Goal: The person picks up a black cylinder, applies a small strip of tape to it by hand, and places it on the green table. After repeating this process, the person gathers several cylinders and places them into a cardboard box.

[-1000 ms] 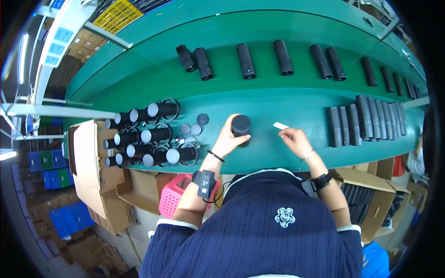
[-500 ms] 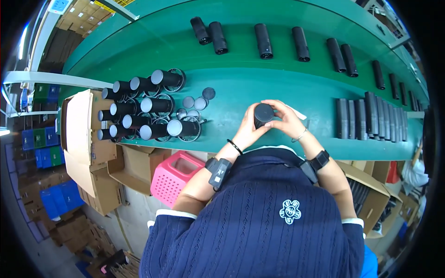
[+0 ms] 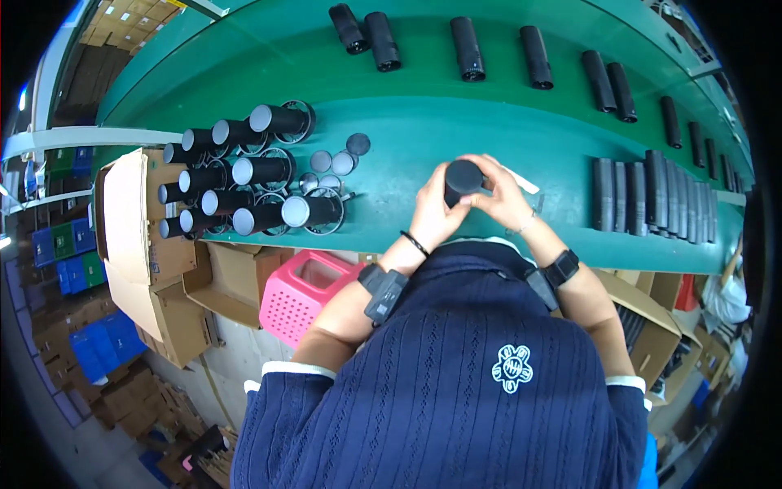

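**Both hands wrapped around a black cylinder at a green workbench**

Nearest to the camera, a person in a dark blue knitted top leans over the bench, forearms reaching forward, each wrist carrying a black strapped device. Just beyond, the left hand (image 3: 436, 216) and the right hand (image 3: 501, 196) meet over the near edge of the green work surface (image 3: 391, 106). Together they hold an upright black cylinder (image 3: 463, 179), its round flat top facing the camera. The left hand's fingers curl around its side; the right hand's fingers close over it from the other side and the far edge.

Below the bench, to the left, sit a pink plastic basket (image 3: 303, 297) and open cardboard boxes (image 3: 138, 236).

On the surface to the left of the hands lies a cluster of black tubes (image 3: 244, 183) with pale grey round ends, with a few loose round caps (image 3: 338, 159) between that cluster and the hands. To the right, a tight row of dark tubes (image 3: 652, 196) lies side by side.

Farthest away, single black tubes (image 3: 468, 49) lie spaced along a raised green strip.
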`<action>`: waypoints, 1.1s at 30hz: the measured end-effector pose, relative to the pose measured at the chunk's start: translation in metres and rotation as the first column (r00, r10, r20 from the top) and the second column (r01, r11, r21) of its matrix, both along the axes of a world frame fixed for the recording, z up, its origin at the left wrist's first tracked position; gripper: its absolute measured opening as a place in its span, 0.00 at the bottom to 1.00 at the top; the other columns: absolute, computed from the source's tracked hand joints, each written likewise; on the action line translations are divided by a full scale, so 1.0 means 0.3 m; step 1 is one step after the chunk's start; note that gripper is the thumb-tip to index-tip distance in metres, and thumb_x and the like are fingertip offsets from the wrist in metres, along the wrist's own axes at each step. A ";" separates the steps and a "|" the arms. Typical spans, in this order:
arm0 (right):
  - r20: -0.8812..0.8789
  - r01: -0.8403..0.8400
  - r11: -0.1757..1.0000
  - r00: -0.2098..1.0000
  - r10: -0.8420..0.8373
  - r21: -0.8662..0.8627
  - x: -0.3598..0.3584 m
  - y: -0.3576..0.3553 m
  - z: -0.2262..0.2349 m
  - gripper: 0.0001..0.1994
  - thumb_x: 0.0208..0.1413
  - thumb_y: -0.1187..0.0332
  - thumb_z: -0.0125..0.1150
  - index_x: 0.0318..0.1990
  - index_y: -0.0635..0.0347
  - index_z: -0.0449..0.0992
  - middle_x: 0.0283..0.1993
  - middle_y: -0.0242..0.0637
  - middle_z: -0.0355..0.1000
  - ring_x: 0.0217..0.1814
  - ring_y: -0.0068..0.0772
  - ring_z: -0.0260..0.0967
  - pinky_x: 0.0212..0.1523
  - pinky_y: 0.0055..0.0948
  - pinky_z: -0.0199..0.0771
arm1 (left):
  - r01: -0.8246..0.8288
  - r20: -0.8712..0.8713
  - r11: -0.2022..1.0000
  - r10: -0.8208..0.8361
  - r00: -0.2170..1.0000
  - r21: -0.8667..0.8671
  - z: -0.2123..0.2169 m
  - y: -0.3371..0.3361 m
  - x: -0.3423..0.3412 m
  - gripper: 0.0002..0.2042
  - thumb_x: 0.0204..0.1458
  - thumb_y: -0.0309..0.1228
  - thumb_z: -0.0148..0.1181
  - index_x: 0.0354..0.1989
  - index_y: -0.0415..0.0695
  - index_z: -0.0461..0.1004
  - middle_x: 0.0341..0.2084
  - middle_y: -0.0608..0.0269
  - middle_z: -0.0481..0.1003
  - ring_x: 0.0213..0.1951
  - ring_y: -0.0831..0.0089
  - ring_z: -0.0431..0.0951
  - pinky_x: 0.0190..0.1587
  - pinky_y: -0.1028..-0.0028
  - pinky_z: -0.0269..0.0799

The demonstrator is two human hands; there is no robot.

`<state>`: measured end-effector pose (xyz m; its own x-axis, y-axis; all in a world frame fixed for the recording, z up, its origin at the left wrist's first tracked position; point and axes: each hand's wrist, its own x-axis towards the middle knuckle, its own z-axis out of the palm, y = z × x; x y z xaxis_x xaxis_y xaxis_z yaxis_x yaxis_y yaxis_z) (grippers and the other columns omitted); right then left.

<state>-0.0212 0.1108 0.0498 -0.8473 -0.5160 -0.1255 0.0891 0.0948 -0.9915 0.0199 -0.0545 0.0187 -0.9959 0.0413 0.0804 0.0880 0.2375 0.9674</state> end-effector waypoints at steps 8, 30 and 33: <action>0.071 0.011 0.998 0.997 -0.007 -0.060 -0.091 0.030 -0.080 0.34 0.39 0.76 0.73 0.58 0.58 0.67 0.58 0.34 0.60 0.62 0.34 0.60 0.61 0.39 0.67 | 0.222 0.223 0.905 -0.315 0.922 0.363 -0.011 -0.105 -0.115 0.33 0.40 0.28 0.71 0.57 0.42 0.62 0.51 0.56 0.68 0.50 0.64 0.73 0.53 0.66 0.70; -0.029 -0.113 0.993 0.993 0.112 -0.031 -0.026 -0.031 -0.024 0.36 0.41 0.73 0.72 0.61 0.59 0.64 0.58 0.35 0.57 0.64 0.33 0.58 0.63 0.35 0.65 | 0.184 0.152 0.941 -0.234 0.960 0.284 -0.026 -0.129 -0.014 0.36 0.41 0.27 0.72 0.60 0.37 0.61 0.52 0.57 0.70 0.55 0.68 0.70 0.60 0.67 0.63; -0.021 -0.113 0.994 0.993 0.113 -0.012 -0.007 -0.051 0.001 0.36 0.41 0.71 0.73 0.61 0.59 0.64 0.57 0.35 0.59 0.62 0.33 0.60 0.63 0.33 0.64 | 0.119 0.070 0.991 -0.123 0.990 0.065 -0.012 -0.107 0.025 0.35 0.41 0.34 0.71 0.58 0.37 0.63 0.49 0.46 0.72 0.52 0.55 0.74 0.54 0.65 0.70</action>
